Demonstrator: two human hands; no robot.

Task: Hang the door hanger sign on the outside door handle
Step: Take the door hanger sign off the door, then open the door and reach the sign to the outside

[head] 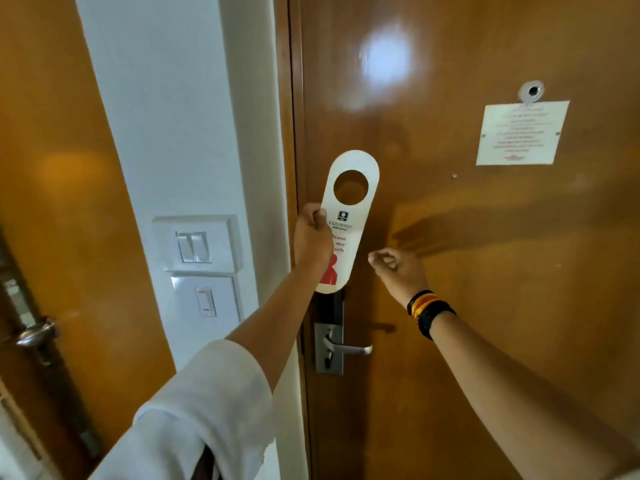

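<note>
Both arms reach forward and up, forearms bare. The left arm, with a loose white sleeve (204,403) bunched around the elbow, extends straight and ends in the left hand (311,237), back toward the camera, fingers curled closed with the thumb pinched on top, gripping the door hanger sign (349,216) by its left edge. The right arm comes in from the lower right, its wrist wrapped in black, yellow and red bands (427,311). The right hand (398,268) is loosely curled, fingertips drawn together and empty, just right of the left hand.
</note>
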